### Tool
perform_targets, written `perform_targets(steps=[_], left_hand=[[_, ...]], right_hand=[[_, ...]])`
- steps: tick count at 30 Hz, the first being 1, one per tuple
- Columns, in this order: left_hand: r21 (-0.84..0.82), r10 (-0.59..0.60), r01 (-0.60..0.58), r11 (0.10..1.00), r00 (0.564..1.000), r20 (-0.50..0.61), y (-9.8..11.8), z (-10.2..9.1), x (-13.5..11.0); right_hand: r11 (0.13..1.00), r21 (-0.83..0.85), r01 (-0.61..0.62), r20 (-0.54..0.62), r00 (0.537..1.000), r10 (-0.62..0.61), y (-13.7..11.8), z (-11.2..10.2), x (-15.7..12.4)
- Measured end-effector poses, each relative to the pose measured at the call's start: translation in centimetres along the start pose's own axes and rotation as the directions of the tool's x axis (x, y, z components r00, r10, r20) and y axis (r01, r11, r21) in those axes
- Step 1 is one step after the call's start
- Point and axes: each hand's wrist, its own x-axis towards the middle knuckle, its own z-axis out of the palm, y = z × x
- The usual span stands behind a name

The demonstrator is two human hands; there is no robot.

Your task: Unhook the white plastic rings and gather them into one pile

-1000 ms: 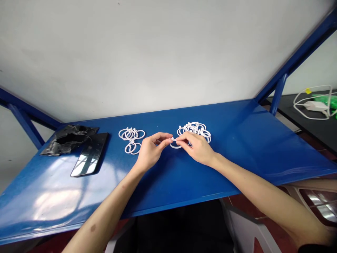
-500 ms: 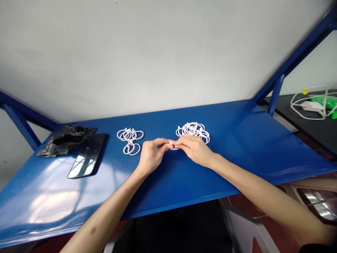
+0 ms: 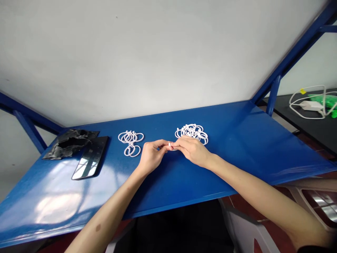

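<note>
My left hand [image 3: 152, 156] and my right hand [image 3: 193, 150] meet above the middle of the table, both closed in a pinch. Between their fingertips is a white curtain ring [image 3: 170, 144]; only its small knobbed end shows, and the fingers cover most of the loop. Just beyond my right hand lies a heap of white curtain rings [image 3: 191, 130], partly hidden by the knuckles. Left of my left hand sits a smaller group of white rings [image 3: 131, 136], several overlapping in a row with a couple nearer to me.
A black phone [image 3: 91, 158] rests on the blue table [image 3: 168, 189] at the left, beside a crumpled black plastic bag [image 3: 70, 143]. A grey-white wall [image 3: 163, 59] rises behind the table. White cable and charger [image 3: 312, 105] lie on a dark surface at the right.
The ring's end has turned slightly between the fingertips, showing one knob where two white bits showed before. Both hands stay in place; the view has shifted a little.
</note>
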Motion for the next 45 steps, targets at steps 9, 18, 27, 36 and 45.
perform_targets(steps=[9,18,27,36,45], left_hand=[[0.728,0.115,0.031,0.685,0.982,-0.15,-2.6,-4.5,1.7],[0.852,-0.039,0.063,0.519,0.998,-0.05,-6.0,-6.8,1.8],[0.669,0.043,0.043,0.742,0.993,-0.111,-2.5,-6.3,1.6],[0.461,0.277,-0.229,0.857,0.96,-0.038,0.0,-3.9,0.9],[0.3,0.595,-0.604,0.738,0.793,0.133,-0.3,0.5,-0.2]], right_hand=[[0.786,-0.345,-0.514,-0.259,0.856,0.446,4.4,-6.4,0.7],[0.667,-0.401,-0.627,-0.08,0.75,0.657,6.7,-8.3,-0.2],[0.68,-0.412,-0.606,-0.183,0.786,0.59,6.1,-8.0,0.1],[0.886,-0.222,-0.406,-0.102,0.914,0.393,1.9,-4.5,0.9],[0.945,0.07,-0.319,0.006,0.948,0.32,0.5,-1.2,0.3]])
